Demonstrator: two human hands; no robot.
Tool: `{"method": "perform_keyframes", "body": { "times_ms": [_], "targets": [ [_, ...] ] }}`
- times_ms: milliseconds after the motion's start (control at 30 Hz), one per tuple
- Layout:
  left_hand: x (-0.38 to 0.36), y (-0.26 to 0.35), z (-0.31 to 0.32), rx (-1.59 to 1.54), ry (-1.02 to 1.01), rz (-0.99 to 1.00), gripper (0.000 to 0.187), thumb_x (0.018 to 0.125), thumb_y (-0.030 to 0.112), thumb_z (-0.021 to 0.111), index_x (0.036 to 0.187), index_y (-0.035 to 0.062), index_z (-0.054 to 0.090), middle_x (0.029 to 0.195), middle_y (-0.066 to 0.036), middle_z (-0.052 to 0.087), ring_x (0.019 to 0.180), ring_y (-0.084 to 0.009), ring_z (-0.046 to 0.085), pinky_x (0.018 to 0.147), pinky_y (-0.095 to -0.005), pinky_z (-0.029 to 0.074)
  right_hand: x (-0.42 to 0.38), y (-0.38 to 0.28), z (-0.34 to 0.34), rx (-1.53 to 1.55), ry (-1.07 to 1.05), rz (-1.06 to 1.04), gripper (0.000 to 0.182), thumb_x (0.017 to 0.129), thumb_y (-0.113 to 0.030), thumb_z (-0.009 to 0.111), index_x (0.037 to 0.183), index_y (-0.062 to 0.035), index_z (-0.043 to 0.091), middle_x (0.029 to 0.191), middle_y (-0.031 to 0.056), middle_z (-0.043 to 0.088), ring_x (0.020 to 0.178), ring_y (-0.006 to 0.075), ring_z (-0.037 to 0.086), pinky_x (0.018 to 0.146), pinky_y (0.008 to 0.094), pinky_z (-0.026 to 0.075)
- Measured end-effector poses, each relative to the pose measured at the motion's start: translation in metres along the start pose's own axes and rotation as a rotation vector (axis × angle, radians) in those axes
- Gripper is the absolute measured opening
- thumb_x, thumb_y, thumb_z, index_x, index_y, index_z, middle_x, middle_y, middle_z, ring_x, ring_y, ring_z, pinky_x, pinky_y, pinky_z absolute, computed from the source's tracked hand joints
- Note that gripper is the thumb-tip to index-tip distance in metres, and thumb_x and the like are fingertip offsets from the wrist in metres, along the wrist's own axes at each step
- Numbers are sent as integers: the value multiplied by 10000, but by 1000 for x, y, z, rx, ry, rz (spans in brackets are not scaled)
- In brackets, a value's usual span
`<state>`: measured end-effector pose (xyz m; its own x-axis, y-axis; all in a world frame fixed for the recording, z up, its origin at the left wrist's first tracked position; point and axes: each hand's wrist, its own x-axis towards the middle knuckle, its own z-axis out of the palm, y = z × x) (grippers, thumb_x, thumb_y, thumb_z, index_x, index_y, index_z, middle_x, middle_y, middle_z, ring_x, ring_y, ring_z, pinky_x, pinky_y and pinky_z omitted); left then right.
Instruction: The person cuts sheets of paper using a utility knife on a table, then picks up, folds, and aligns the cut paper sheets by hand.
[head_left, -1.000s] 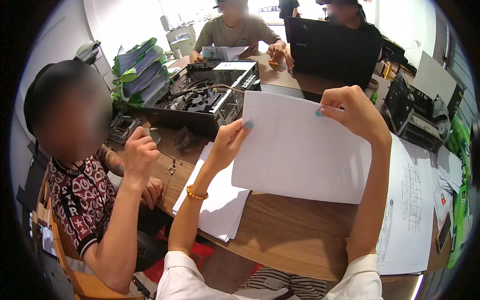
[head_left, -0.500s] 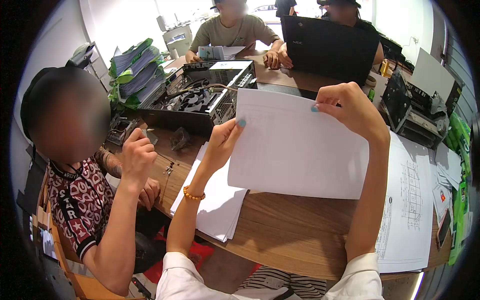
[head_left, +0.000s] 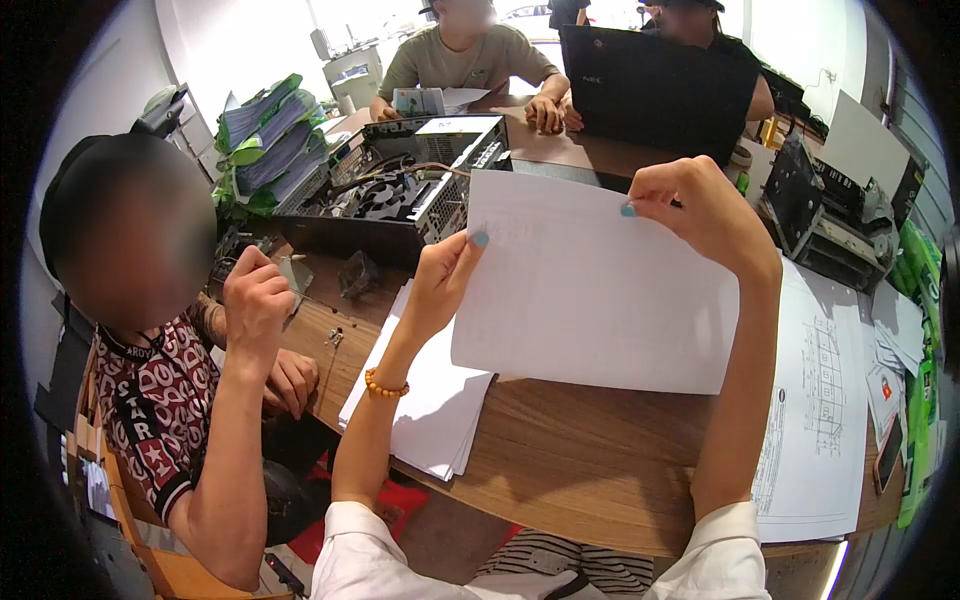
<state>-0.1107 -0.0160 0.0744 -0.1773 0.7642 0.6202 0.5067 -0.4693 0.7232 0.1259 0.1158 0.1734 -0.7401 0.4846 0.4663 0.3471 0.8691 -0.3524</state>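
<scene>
A large white sheet of paper (head_left: 595, 290) is held up above the table, tilted toward me, with faint marks showing near its left side. My left hand (head_left: 447, 275) pinches its left edge, thumb on the near face. At the top edge, my right hand (head_left: 690, 210) grips the sheet between thumb and fingers. Below my left forearm lies a stack of white paper (head_left: 435, 420). Under my right forearm rests a large printed drawing (head_left: 815, 400) with line diagrams and small text.
An opened computer case (head_left: 400, 185) stands beyond my left hand, with bundled papers (head_left: 270, 140) behind it. A person (head_left: 150, 400) sits at my left, one hand raised. Two people sit across, one behind a black laptop (head_left: 650, 95). A phone (head_left: 887, 457) lies far right.
The sheet and both my hands have shifted very slightly up and left, still gripping. The raised hand of the person at my left has moved up and left.
</scene>
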Motion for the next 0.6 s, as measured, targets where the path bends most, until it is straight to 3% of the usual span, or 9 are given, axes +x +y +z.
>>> {"method": "perform_keyframes", "body": {
  "times_ms": [533,600],
  "targets": [
    [0,1,2,0,28,-21,307,950,217,458,771,-27,514,574,81,292,536,-9,223,439,-202,174,1,-1,0,-10,-19,16,45,760,-58,645,766,-20,668,790,123,664,703,196,647,667,305,518],
    [0,1,3,-15,39,-12,299,950,209,458,795,-36,531,578,79,292,536,-9,224,439,-202,177,1,1,1,-3,-31,37,84,763,-111,658,774,-29,664,797,124,664,713,205,648,668,320,517]
  ]
}}
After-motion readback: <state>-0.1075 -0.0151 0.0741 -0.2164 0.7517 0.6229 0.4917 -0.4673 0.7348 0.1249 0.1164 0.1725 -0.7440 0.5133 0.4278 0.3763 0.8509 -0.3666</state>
